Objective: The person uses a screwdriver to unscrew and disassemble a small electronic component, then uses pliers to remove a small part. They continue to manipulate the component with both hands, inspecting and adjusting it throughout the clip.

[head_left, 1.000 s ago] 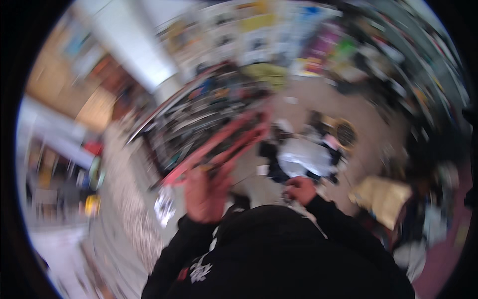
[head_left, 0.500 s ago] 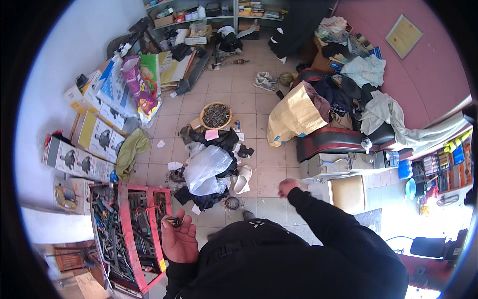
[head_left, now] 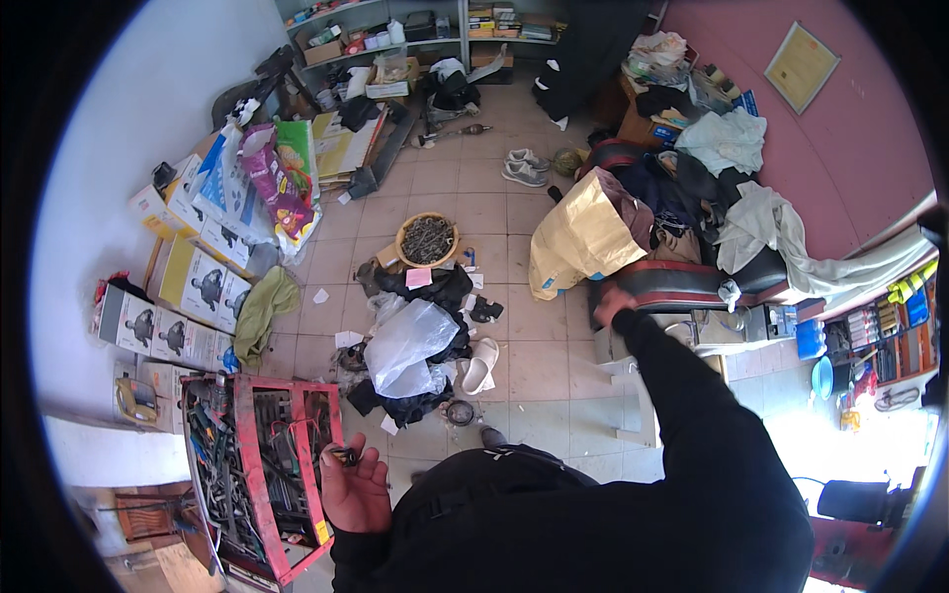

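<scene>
My left hand point(head_left: 358, 491) is raised beside the red metal tool chest, palm up. Between its thumb and fingertips it pinches a small dark metal part point(head_left: 343, 455) with a brassy glint; its exact kind is too small to make out. My right hand point(head_left: 613, 304) reaches forward with the arm stretched out, at the near end of the black and red couch point(head_left: 682, 280). It is blurred, and its fingers do not show clearly. The large brown paper bag point(head_left: 583, 237) stands just beyond it.
On the left stands the red tool chest point(head_left: 259, 465) full of hand tools. On the tiled floor lie a clear plastic bag point(head_left: 407, 346), dark cloths, white clogs point(head_left: 480, 366) and a round basket of metal pieces point(head_left: 428, 239). Boxes point(head_left: 203, 282) line the left wall.
My right hand has moved forward and to the right, toward the couch. My left hand stays near the tool chest with the small part still in its fingers.
</scene>
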`<state>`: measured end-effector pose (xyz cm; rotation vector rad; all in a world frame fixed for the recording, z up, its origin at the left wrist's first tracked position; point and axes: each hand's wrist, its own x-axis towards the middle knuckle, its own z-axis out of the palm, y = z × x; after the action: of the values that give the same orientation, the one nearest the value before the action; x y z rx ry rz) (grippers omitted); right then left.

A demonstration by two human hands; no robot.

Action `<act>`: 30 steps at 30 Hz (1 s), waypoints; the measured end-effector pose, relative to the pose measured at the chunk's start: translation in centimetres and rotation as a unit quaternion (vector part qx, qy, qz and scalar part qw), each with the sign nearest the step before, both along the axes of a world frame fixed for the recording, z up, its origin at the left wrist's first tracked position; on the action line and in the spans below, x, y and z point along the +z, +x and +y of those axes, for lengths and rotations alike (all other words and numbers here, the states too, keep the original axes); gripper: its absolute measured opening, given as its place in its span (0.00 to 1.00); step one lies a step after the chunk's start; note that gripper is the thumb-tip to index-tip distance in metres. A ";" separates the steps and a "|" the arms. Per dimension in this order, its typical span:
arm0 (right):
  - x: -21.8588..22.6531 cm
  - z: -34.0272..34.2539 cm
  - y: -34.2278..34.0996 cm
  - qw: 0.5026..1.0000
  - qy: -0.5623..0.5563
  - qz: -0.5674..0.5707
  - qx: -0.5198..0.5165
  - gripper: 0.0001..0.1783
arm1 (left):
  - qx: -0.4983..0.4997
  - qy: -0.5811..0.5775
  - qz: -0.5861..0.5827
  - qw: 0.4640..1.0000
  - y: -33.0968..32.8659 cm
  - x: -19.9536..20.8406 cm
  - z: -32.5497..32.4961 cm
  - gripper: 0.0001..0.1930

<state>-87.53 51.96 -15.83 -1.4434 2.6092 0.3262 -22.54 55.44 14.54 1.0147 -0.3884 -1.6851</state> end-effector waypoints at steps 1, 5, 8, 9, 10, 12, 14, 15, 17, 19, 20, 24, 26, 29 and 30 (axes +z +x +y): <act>-3.3 -0.3 3.7 0.990 0.094 -0.101 -0.037 0.23 | -0.003 -0.008 -0.008 1.000 0.3 -0.1 0.2 0.17; -7.2 7.5 18.2 0.920 0.074 -0.346 0.170 0.27 | 0.000 -0.028 -0.029 0.999 1.6 -0.1 1.1 0.17; -2.5 7.5 27.3 0.846 0.094 -0.456 0.259 0.24 | 0.031 -0.040 0.017 0.999 2.7 0.1 1.9 0.16; -0.3 6.7 30.3 0.825 0.086 -0.479 0.286 0.23 | 0.059 -0.042 0.006 0.997 3.2 0.1 2.3 0.15; 2.1 5.4 32.9 0.813 0.075 -0.484 0.314 0.21 | 0.072 -0.042 0.004 0.996 3.7 0.2 2.7 0.14; 6.8 2.6 37.9 0.785 0.068 -0.547 0.283 0.20 | 0.106 -0.022 -0.009 0.994 5.3 0.4 3.4 0.13; 12.0 0.2 42.1 0.740 0.031 -0.595 0.312 0.19 | 0.137 0.006 -0.007 0.990 6.9 0.6 4.2 0.12; 14.6 -1.0 44.5 0.710 0.068 -0.642 0.281 0.18 | 0.156 0.019 0.009 0.988 7.7 0.7 4.5 0.12; 19.8 -2.1 49.0 0.660 0.118 -0.705 0.231 0.19 | 0.182 0.044 -0.003 0.982 9.0 0.7 5.1 0.14; 25.0 -2.6 53.6 0.615 0.137 -0.729 0.267 0.22 | 0.202 -0.021 -0.039 0.978 11.4 0.7 5.6 0.16; 27.4 -2.5 55.8 0.582 0.126 -0.746 0.298 0.24 | 0.210 -0.052 -0.048 0.975 12.7 0.7 5.9 0.17; 34.8 -1.9 65.9 0.530 0.081 -0.720 0.441 0.30 | 0.187 -0.167 -0.137 0.958 19.7 1.4 7.5 0.20; 36.7 -1.7 70.9 0.525 0.014 -0.653 0.546 0.31 | 0.189 -0.204 -0.129 0.952 23.0 1.7 8.0 0.21; 37.5 -1.2 78.0 0.503 -0.049 -0.629 0.590 0.25 | 0.186 -0.212 -0.127 0.951 28.7 2.2 9.2 0.22; 37.6 -0.8 80.0 0.503 -0.059 -0.632 0.586 0.21 | 0.180 -0.204 -0.118 0.955 30.7 2.4 9.6 0.24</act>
<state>-7.56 51.13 21.80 -1.9970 0.2834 -0.6279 8.17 65.01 16.97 0.9099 -0.6371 -1.1000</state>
